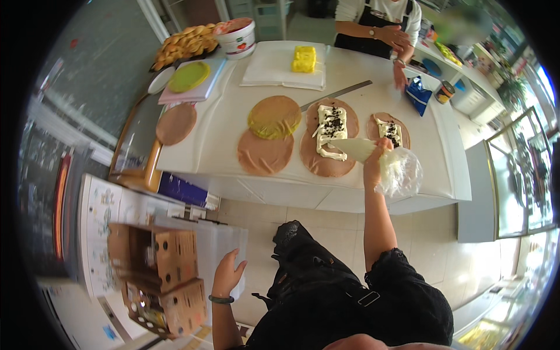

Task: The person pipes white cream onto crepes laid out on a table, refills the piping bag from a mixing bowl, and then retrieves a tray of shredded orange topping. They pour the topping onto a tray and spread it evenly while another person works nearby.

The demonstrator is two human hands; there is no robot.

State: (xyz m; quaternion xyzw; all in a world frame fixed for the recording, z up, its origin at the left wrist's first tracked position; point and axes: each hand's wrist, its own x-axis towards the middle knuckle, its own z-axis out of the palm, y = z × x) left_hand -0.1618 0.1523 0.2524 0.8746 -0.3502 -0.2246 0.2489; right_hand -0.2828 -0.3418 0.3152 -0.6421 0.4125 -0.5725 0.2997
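My right hand (pixel 379 159) grips a clear piping bag (pixel 355 148) filled with white cream. The bag's tip touches or hovers just over a pair of overlapping brown crepes (pixel 313 162). A rectangle of white cream (pixel 323 151) lies on them, its upper part strewn with dark crumbs (pixel 333 121). Partly behind my right hand is another brown crepe (pixel 404 127) with cream and crumbs. To the left, a yellow-green crepe (pixel 273 116) overlaps a brown crepe (pixel 264 153). My left hand (pixel 227 273) hangs beside my body, holding nothing, fingers apart.
A steel ruler (pixel 345 91) lies behind the crepes. Further back are a yellow folded roll (pixel 304 59) on a white board (pixel 267 72) and a white tub (pixel 236 41). A co-worker's hand (pixel 400 76) is near a blue packet (pixel 418 96). Cardboard boxes (pixel 181 258) stand lower left.
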